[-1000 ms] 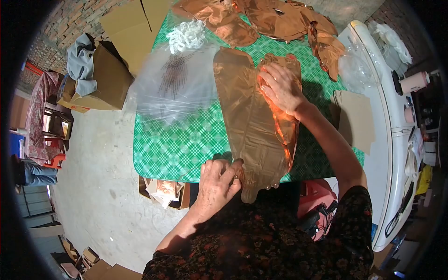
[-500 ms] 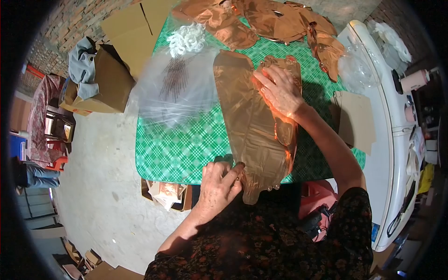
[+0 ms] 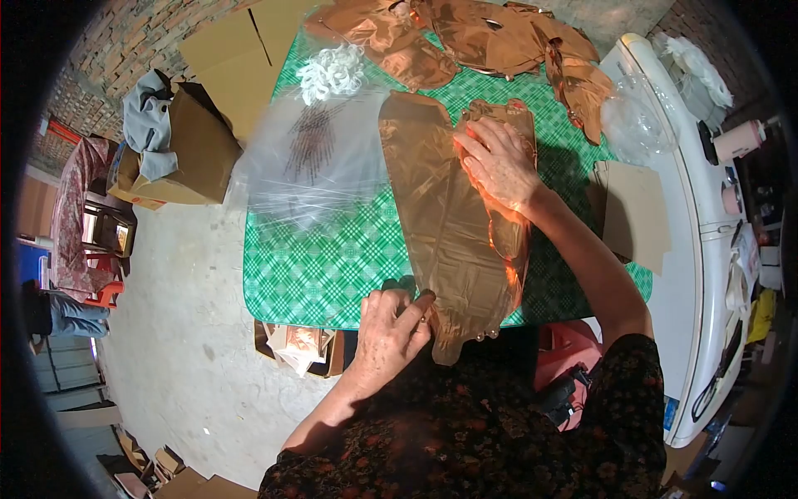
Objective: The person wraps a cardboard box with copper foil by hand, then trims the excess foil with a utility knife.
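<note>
A flat, copper-coloured foil balloon (image 3: 440, 224) lies lengthwise on the table, its near end hanging over the front edge. My right hand (image 3: 499, 162) rests spread on the balloon's upper right part, where the foil is creased and shiny. At the balloon's lower left edge, my left hand (image 3: 391, 328) has its fingers curled and pinches the foil between thumb and fingertips. Left of the balloon are clear plastic bags (image 3: 332, 187) and a bundle of white curly ribbon (image 3: 331, 73). More copper foil balloons (image 3: 490, 37) lie along the far side.
A green checked cloth (image 3: 324, 274) covers the table. Cardboard sheets (image 3: 632, 208) lean at its right, beside a white appliance (image 3: 677, 166). An open cardboard box (image 3: 195, 145) with grey cloth stands at the left. Under the front edge is a box of scraps (image 3: 303, 345); a pink stool (image 3: 569, 358) is nearby.
</note>
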A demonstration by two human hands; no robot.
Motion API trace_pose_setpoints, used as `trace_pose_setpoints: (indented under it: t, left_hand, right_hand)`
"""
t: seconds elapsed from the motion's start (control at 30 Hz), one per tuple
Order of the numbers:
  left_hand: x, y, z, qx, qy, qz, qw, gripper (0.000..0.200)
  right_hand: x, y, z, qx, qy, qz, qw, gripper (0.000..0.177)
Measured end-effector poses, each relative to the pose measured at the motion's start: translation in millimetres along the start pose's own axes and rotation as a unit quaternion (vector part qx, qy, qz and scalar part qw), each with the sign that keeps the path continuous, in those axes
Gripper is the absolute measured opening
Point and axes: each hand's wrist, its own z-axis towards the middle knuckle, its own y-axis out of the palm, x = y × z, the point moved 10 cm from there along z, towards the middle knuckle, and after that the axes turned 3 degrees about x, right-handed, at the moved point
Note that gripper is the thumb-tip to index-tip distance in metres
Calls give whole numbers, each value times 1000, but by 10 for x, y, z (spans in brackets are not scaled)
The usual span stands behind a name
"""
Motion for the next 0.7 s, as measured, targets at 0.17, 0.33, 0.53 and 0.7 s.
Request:
trace_pose_setpoints:
  t: [0.17, 0.33, 0.53, 0.7]
  left_hand:
    - [0, 3, 10, 0, -5, 1, 1000, 49]
    - [-24, -12, 7, 8, -15, -17, 1000, 55]
    - [-37, -2, 8, 7, -18, -20, 1000, 57]
    - [-21, 10, 7, 10, -3, -4, 1000, 49]
  right_hand:
    - [1, -24, 13, 13, -7, 2, 1000, 47]
    - [49, -7, 56, 8, -7, 34, 999, 44]
    - [63, -115, 58, 16, -4, 49, 999, 41]
    - [105, -156, 84, 33, -8, 64, 997, 41]
